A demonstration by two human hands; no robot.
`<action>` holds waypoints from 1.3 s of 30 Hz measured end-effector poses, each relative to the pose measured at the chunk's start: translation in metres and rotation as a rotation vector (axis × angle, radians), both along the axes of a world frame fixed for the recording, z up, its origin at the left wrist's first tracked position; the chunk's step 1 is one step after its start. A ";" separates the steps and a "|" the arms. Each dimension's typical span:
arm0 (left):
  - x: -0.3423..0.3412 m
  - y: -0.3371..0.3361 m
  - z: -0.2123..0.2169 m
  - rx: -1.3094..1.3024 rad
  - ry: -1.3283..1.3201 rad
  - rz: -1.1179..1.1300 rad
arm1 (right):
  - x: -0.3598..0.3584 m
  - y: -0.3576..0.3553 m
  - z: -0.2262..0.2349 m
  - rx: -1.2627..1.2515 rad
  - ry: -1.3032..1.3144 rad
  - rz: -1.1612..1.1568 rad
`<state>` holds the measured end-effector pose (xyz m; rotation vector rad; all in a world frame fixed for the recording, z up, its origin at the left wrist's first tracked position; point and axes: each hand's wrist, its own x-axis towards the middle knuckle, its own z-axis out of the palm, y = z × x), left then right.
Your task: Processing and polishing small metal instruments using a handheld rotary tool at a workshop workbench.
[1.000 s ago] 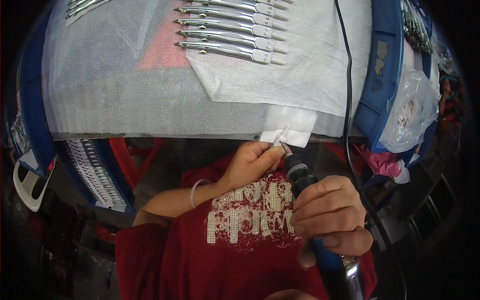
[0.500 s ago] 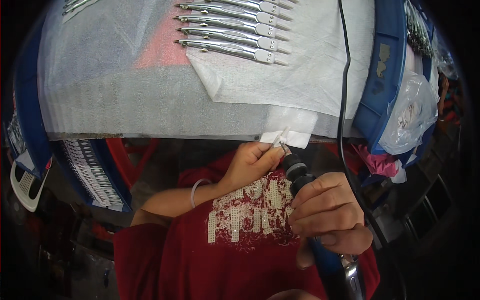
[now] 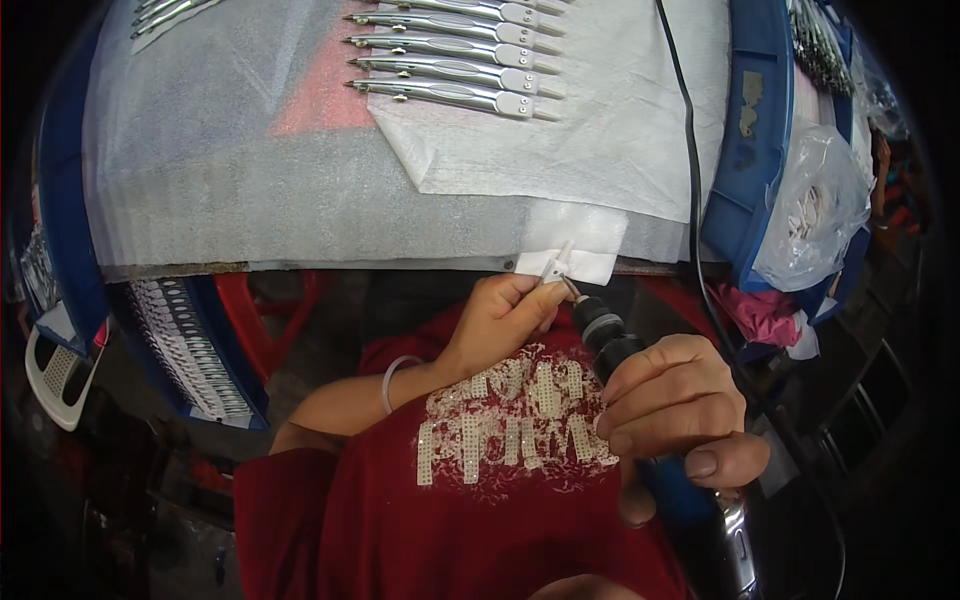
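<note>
At the table's near edge, my left hand point(image 3: 507, 318) is closed around a drawing compass point(image 3: 556, 266); its pale hinge end and thin white handle stick out past my thumb, and the rest is hidden in my fingers. A white square pad point(image 3: 590, 240) lies under that end, hanging over the edge. My right hand point(image 3: 680, 400) wraps round a blue and black electric screwdriver point(image 3: 612, 338), whose bit points at the hinge end; whether it touches a screw is too small to tell. Several silver compasses point(image 3: 440, 70) lie in a row on the white cloth point(image 3: 500, 165) further back.
A black cable point(image 3: 690, 140) runs down the table's right side. Blue crates stand around: one point(image 3: 750, 150) at right with a clear plastic bag point(image 3: 820, 215), another point(image 3: 200, 350) at lower left filled with compasses. A red stool point(image 3: 262, 330) is under the table.
My right hand and the screwdriver have shifted a little right and down, and the bit has drawn slightly right. My left hand keeps its grip on the compass.
</note>
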<state>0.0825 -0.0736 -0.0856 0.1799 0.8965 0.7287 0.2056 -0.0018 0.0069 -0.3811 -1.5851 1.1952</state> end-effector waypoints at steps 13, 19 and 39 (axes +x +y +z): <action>0.003 -0.002 -0.002 -0.015 0.039 0.024 | 0.000 0.003 0.000 -0.039 -0.045 0.033; 0.004 -0.004 -0.006 0.027 0.085 0.030 | -0.001 0.003 -0.005 -0.059 0.001 0.074; 0.003 -0.003 -0.004 0.019 0.065 0.028 | 0.005 0.011 0.007 0.008 -0.237 0.184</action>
